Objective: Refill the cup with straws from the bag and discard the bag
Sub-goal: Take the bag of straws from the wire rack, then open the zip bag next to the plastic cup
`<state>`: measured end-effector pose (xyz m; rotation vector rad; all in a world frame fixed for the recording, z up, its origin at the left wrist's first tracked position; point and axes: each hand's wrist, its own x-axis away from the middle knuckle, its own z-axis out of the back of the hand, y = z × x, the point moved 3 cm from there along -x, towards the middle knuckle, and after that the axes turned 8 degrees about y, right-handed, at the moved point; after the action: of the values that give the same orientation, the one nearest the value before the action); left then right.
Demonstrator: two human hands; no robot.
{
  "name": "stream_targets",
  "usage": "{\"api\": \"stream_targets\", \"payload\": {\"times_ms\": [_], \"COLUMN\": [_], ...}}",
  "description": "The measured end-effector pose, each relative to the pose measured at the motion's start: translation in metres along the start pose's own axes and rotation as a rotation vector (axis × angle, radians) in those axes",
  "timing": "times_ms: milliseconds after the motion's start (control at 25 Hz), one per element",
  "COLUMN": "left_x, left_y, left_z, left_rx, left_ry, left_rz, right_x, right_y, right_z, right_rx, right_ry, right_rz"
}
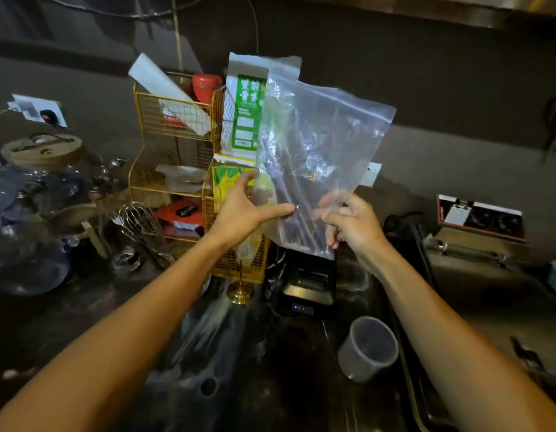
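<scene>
A clear zip bag (326,135) is held up in front of me, its sealed edge pointing up and to the right. Dark straws (289,194) lie inside it, along its left side, down to the lower end. My left hand (245,210) pinches the bag's lower left edge between thumb and fingers. My right hand (348,222) grips the bag's lower right edge, fingers curled. A translucent grey plastic cup (368,349) stands on the dark counter below my right forearm, and I see nothing in it.
A gold wire rack (173,129) with packets and a red tin stands behind the bag. A whisk (139,222) and glassware lie to the left. A black appliance (308,285) sits under the bag. A metal machine (479,232) is on the right.
</scene>
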<state>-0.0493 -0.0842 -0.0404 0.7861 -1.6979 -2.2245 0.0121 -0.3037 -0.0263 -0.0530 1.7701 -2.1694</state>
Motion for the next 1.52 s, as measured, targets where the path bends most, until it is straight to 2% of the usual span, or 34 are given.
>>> {"api": "stream_targets", "payload": {"times_ms": [160,360,840,1080,1200,1320,1360,1400,1520], "left_x": [0.057,0.126,0.264,0.282,0.287,0.287,0.286,0.286,0.277], "left_y": [-0.011,-0.039,-0.094,-0.105,-0.111,-0.111,-0.108,-0.105,-0.085], "left_z": [-0.032,-0.072,-0.123,-0.136,-0.144,-0.149,-0.150,-0.151,-0.150], "left_rx": [0.136,0.145,0.119,0.100,0.069,0.077,0.086,0.106,0.197], "left_ry": [-0.062,-0.116,-0.272,-0.335,-0.348,-0.314,-0.319,-0.330,-0.299], "left_rz": [0.015,0.072,0.409,0.348,0.321,0.324,0.335,0.343,0.271], "right_x": [0.050,0.114,0.255,0.275,0.277,0.275,0.273,0.268,0.255], "right_y": [0.029,0.084,0.207,0.236,0.227,0.194,0.183,0.172,0.149], "right_z": [0.036,0.065,0.120,0.134,0.137,0.144,0.143,0.138,0.118], "right_rx": [-0.047,0.033,0.201,0.285,0.353,0.520,0.453,0.324,0.065], "right_ry": [0.015,0.070,0.160,0.109,0.275,0.581,0.576,0.500,0.266], "right_rz": [-0.071,-0.158,-0.419,-0.535,-0.531,-0.188,-0.104,-0.093,-0.255]}}
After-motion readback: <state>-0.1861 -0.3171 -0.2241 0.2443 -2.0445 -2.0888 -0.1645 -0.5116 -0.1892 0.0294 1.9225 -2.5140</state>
